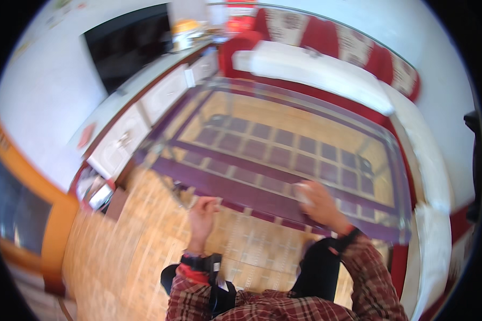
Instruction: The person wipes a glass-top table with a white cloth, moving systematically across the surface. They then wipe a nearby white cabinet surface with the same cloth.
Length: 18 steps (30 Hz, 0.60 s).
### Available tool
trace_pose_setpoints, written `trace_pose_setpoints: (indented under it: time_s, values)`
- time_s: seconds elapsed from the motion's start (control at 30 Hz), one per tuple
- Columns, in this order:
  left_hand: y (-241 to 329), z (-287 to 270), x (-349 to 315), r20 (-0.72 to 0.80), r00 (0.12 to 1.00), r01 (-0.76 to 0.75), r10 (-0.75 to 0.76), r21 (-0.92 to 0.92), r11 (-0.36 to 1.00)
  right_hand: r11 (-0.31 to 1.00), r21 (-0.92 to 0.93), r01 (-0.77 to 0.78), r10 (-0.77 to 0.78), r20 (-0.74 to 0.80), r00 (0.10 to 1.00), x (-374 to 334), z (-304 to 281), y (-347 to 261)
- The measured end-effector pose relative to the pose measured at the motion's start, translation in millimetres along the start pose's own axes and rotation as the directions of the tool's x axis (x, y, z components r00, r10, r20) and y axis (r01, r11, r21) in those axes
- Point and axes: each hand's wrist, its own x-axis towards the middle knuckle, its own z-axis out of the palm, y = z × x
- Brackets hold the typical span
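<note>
A glass-topped table point(281, 199) with purple bands stands in front of me. My right hand point(322, 206) is over its near edge, with its fingers closed round a small whitish thing point(302, 193). Blur hides what kind of thing it is, and I cannot tell whether it touches the glass. My left hand point(202, 216) is just off the near left edge of the table, thumb and fingers pinched together. Whatever may be between those fingertips cannot be made out.
A red sofa with white covers point(321, 69) runs along the table's far and right sides. At the left, a low cabinet point(158, 96) carries a black television point(128, 45). A box of odds and ends point(96, 195) stands on the tiled floor point(139, 235) near an orange-framed door point(59, 235).
</note>
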Motion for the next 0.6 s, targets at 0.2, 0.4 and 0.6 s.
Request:
trace_pose_setpoints:
  time_s: [0.2,0.4,0.6]
  values:
    - [8.3,-8.3,-3.5,-0.005,0.993,0.114,-0.117,-0.198,0.974,0.730,-0.315,-0.607,0.590,-0.157,0.792,-195.3,-79.6,137.4]
    - [24.3,-18.9,-11.6,-0.030,0.992,0.112,-0.121,-0.209,0.971,0.684,-0.346,-0.642,0.633,-0.156,0.758,-209.5,-72.7,176.8]
    - [38.5,-29.2,-15.4,-0.057,0.997,0.024,-0.043,-0.285,0.958,0.941,-0.242,-0.238,0.241,-0.016,0.970,-10.4,21.8,94.2]
